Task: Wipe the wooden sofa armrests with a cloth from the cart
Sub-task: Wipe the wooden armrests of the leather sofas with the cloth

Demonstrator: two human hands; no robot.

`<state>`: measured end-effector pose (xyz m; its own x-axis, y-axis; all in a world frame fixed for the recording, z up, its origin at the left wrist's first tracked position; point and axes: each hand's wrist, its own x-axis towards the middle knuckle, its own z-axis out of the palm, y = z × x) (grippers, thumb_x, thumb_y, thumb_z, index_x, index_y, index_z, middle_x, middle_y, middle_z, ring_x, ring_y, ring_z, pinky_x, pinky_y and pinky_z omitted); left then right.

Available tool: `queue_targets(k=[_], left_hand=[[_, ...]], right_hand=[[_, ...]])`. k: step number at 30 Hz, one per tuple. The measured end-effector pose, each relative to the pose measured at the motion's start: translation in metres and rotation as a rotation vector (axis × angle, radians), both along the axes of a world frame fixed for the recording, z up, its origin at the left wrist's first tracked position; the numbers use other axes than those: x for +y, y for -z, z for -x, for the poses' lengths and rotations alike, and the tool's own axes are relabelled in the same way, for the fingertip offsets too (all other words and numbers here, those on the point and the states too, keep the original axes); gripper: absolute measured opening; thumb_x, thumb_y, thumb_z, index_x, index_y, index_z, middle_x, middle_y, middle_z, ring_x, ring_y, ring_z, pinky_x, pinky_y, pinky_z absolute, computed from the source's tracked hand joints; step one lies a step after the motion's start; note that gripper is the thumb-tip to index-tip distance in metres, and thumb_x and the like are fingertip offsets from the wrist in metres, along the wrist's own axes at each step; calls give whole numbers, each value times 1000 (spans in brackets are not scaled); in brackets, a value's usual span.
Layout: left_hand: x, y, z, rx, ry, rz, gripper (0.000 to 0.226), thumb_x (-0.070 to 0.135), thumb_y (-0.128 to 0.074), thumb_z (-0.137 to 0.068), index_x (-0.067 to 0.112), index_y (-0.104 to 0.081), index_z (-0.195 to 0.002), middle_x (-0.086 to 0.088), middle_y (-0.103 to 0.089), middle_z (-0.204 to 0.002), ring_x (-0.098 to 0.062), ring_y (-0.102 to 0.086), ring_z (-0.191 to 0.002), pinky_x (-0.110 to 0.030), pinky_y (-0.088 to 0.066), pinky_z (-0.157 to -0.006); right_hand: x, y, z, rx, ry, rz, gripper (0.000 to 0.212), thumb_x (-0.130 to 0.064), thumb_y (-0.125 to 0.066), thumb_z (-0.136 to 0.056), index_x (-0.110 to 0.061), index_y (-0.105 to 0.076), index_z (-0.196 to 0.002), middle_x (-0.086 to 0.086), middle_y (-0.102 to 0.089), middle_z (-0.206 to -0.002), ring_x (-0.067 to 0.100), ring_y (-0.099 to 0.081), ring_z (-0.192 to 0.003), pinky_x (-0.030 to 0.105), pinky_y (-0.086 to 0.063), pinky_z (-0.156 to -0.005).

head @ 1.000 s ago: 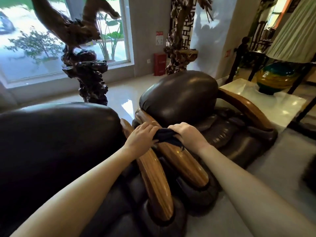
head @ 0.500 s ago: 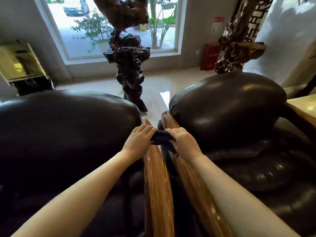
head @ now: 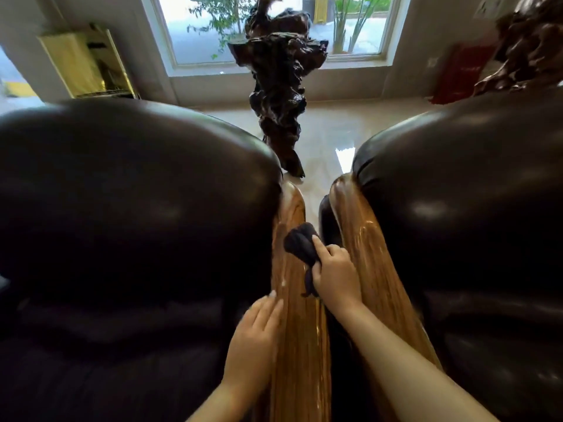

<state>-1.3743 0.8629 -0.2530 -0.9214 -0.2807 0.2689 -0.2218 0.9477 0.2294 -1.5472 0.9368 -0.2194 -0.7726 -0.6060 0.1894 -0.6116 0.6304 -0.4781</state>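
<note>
While the cloth [head: 300,243] lies on the wood: treat the lengthwise wipe of the left armrest [head: 301,345] as the step in hand. The dark wad sits on the upper stretch of that rail, short of its rounded far end.
Right hand [head: 335,278]: its fingers are curled round the cloth's tail, and the index finger is laid over the wad, pressing it to the wood. Press with the flat of the finger so the wad does not roll.
Left hand [head: 256,330]: the fingers are straight and hold nothing. They rest on the outer edge of the same armrest, where wood meets leather. Use this hand only as a brace, placed nearer to you than the cloth.
Cloth spread: the cloth is bunched and covers only part of the rail's width. Opened flatter, it would likely clean more on each pass.
Stroke: follow the grain and overlap your passes. Include the rounded tip and the face towards the gap.
Right armrest [head: 368,239]: it lies just beside the left one across a narrow gap, with no cloth on it. Whether it has been wiped cannot be told.
Leather cushions [head: 137,208]: they butt against the wood. Work the cloth into that seam, where dust probably collects.
Loose tail: it hangs below your palm, so tuck it in to avoid dragging it.
</note>
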Motion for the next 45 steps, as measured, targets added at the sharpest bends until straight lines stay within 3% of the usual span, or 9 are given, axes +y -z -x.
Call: queue_targets(k=[2,5,8,11,13,19,24,34,45], left_hand=[[15,55,-30,-119,113,81,49,25,-77,-70,14,-63,-115,-3,-60,-125,-18,-58,-114,-30,-31,-109],[18,95,-46,-310,193,133,65,52,-27,-93,13,-22,-144,-9,-17,-155,-20,-8,-142,-34,-6,-112],[10,105,-47,-388,225,137,71,57,-13,-94,9,-4,-146,-11,13,-156,-24,3,-142,-36,-6,-111],[6,107,-45,-390,282,148,70,57,-14,-94,9,-6,-145,-12,12,-156,-22,-5,-140,-35,-6,-112],[1,104,-41,-375,309,181,72,59,-16,-93,10,-4,-145,-11,14,-155,-21,-3,-140,-35,-3,-112],[-8,99,-37,-365,364,102,72,61,-23,-92,15,-13,-146,-4,-13,-156,-17,-5,-143,-34,-7,-113],[-7,102,-37,-332,369,107,73,60,-26,-92,15,-9,-147,-5,-12,-155,-17,-1,-143,-33,2,-116],[-6,107,-39,-262,407,84,72,57,-28,-93,12,-12,-146,-7,-14,-153,-18,-2,-143,-34,-3,-116],[-8,101,-40,-305,384,97,70,58,-24,-93,14,-12,-146,-6,-14,-155,-18,-3,-143,-33,-1,-115]], right_hand=[[-14,24,5,-12,16,-21,53,-16,-48,-91,-15,-30,-141,13,-54,-118,26,-49,-107,37,-50,-86],[-37,51,4,-23,-29,-88,53,-27,-45,-94,-16,-26,-142,12,-44,-135,28,-46,-116,40,-46,-92],[-56,70,4,75,-111,-234,48,-42,-32,-97,-23,-30,-140,8,-37,-146,31,-32,-130,45,-33,-104],[-71,80,12,87,-222,-307,47,-42,-24,-99,-25,-24,-143,3,-12,-158,29,-6,-143,45,-9,-117],[-78,85,15,44,-286,-315,48,-40,-23,-99,-23,-20,-144,5,-7,-158,25,-1,-145,41,-4,-118],[-85,88,20,70,-311,-307,50,-42,-31,-97,-22,-24,-143,7,-18,-156,26,-11,-144,40,-11,-118],[-79,88,6,116,-289,-274,49,-39,-39,-96,-19,-32,-140,9,-27,-153,28,-20,-141,41,-16,-117],[-43,97,-37,167,-291,-246,48,-32,-48,-94,-14,-38,-137,14,-38,-147,31,-31,-137,43,-22,-114],[-122,93,62,147,-216,-372,52,-38,-37,-97,-19,-22,-144,9,-18,-156,29,-16,-142,42,-15,-117]])
